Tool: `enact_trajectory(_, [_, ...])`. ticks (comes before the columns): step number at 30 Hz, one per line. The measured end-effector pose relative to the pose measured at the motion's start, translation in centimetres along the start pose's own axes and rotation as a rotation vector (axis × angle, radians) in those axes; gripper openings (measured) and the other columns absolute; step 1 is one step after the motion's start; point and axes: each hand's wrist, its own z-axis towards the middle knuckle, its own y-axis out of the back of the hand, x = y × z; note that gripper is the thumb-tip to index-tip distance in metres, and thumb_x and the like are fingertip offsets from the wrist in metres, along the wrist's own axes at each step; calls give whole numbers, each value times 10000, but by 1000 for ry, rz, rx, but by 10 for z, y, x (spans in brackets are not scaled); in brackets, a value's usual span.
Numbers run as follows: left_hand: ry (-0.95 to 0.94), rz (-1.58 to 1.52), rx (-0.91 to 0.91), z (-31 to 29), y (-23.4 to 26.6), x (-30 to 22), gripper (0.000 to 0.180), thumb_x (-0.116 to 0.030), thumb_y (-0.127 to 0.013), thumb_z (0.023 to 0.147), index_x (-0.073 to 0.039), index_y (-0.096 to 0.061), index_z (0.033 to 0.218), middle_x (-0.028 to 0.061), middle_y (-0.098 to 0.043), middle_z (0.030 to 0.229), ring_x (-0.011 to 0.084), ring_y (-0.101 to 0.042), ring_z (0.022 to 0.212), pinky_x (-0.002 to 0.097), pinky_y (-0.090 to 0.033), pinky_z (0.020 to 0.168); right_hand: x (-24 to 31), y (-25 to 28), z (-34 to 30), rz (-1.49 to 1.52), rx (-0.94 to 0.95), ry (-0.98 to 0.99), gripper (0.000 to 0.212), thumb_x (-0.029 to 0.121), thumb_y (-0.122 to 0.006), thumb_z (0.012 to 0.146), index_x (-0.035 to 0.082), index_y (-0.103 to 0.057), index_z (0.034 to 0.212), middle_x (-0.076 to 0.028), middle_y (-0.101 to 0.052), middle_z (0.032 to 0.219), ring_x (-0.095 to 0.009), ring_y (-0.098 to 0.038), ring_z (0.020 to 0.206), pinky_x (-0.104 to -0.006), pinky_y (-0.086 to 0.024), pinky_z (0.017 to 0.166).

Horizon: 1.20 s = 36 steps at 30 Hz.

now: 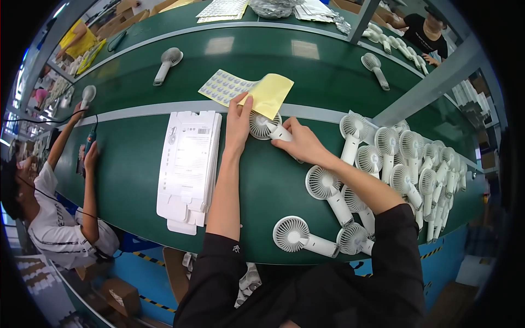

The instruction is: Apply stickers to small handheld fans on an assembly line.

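My left hand point(238, 123) pinches the lower edge of a sheet of small stickers point(224, 87), whose yellow backing curls over on the right. Right under the sheet lies the round grille of a white handheld fan point(262, 127), partly covered by it. The fan's handle is gripped by my right hand point(303, 143), close to the grey rail of the bench. Left of my left forearm is a stack of flat white printed cartons point(186, 164). Beside my right arm lie several more white fans point(324, 186), some hidden under the forearm.
Single fans lie on the green belt point(246, 60) beyond the rail, such as one fan point(167, 65). A metal post point(432, 82) rises at the right. At the left, a co-worker point(60, 218) holds a fan and a corded tool. Another person point(424, 35) stands at the far right.
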Motion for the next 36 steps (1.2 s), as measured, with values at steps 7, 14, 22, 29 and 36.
enact_trajectory(7, [-37, -268, -130, 3, 6, -1, 348, -193, -598, 1019, -17, -540, 1313, 118, -650, 1175, 169, -618, 1073, 280, -470, 961, -38, 41, 70, 332, -165, -176, 567, 368, -764, 852, -44, -578, 1194, -147, -676, 1049, -195, -644, 952, -317, -507, 835])
enact_trajectory(14, [-54, 144, -43, 5, 3, 10, 340, -88, -556, 987, -25, -591, 1319, 146, -670, 1197, 174, -632, 1068, 286, -473, 936, -32, 58, 151, -39, -733, 336, 262, 187, -642, 897, -2, -604, 1075, -187, -591, 1066, -328, -607, 964, -406, -497, 868])
enact_trajectory(22, [-98, 263, 91, 7, 4, 20, 312, -124, -551, 988, 13, -650, 1251, 157, -704, 1164, 174, -654, 1050, 289, -484, 925, 66, -32, 270, -15, -411, 460, 219, 214, -647, 891, 1, -675, 934, -197, -680, 917, -358, -661, 890, -438, -520, 802])
enact_trajectory(29, [81, 379, 180, 3, 15, 14, 329, -151, -605, 949, 75, -631, 1186, 266, -695, 1043, 355, -689, 996, 391, -517, 872, 148, -138, 338, -51, -147, 206, 559, 512, -665, 876, -35, -700, 989, -230, -703, 1036, -375, -672, 997, -447, -510, 875])
enact_trajectory(36, [112, 63, 199, -8, 3, 6, 347, -216, -606, 1010, -6, -611, 1287, 120, -578, 1317, 181, -510, 1221, 319, -410, 1021, 177, -168, 367, -136, -451, -14, 718, 475, -726, 791, -103, -550, 1179, -247, -619, 1172, -363, -580, 1114, -414, -444, 980])
